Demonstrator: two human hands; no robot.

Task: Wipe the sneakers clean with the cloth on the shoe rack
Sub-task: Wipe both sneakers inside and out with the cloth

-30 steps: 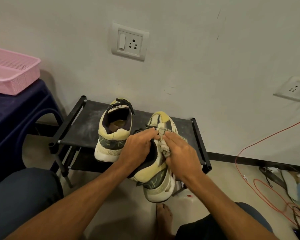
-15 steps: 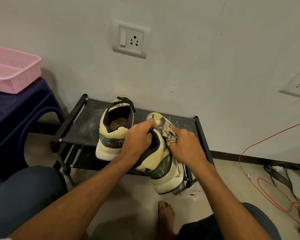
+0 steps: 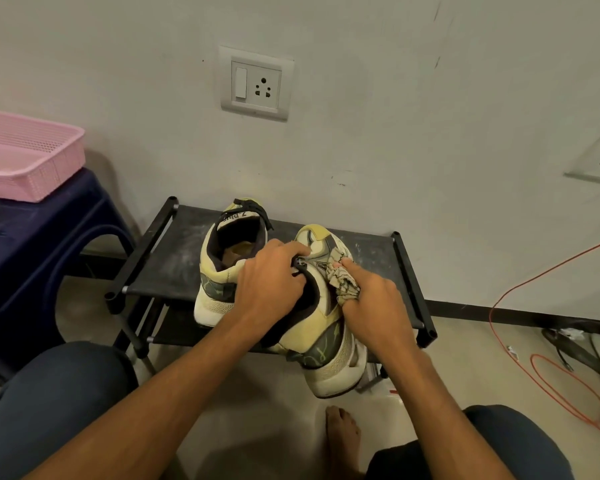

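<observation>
as seen from a head-worn camera looking down, a seated person works on a pair of pale yellow and white sneakers at a low black shoe rack (image 3: 167, 268) set against a grey wall. the left hand (image 3: 271, 282) is clenched around the collar and tongue of the near sneaker (image 3: 326, 337), fingers curled into its opening. the right hand (image 3: 378, 306) grasps a bunched, patterned cloth (image 3: 342, 284) and presses it against the right side of that shoe's upper, one finger lying along the top of the cloth. this sneaker points its toe toward the wall, and its heel juts out past the rack's front edge, above a bare foot (image 3: 342, 434) on the floor. whether its toe rests on the rack cannot be told. the second sneaker (image 3: 219, 271) stands on the rack just to the left, touching or nearly touching the left hand.

the main risk looks like the overhanging heel: a hard sideways rub from the cloth, met by a loosened left grip, could twist the shoe free and drop it off the rack onto the foot. the cloth is wadded small, so it may slip out from under the fingers. the rack's top looks dusty, and a shoe or cloth dragged across it could pick the dirt back up. the left wrist could also nudge the second sneaker.
</observation>
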